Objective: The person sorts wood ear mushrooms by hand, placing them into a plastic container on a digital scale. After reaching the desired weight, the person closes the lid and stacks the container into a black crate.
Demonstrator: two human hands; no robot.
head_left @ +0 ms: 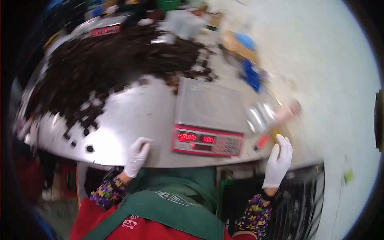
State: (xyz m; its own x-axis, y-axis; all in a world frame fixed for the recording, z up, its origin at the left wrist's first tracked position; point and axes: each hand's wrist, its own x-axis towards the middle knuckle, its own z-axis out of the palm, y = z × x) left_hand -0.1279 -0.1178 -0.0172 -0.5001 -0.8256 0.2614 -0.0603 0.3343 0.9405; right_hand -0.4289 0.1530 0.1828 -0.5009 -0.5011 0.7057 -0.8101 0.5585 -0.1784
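Left hand (pixel 137 158), right hand (pixel 279 161): both loosely open, empty; ahead, between, one scale (pixel 210 104) on counter (pixel 136 108); beyond left, many dark pieces (pixel 108 58).

Looks like a sorting and weighing workroom, judging by a metal surface (pixel 132 112) heaped with small dark pieces (pixel 116 58) toward the far left, a digital scale (pixel 212 104) near the front edge, and a green apron (pixel 172 210).

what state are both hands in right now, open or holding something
Left hand: loosely open, fingers a little curled, nothing visible in it.
Right hand: open, fingers slightly bent, holding nothing visible.
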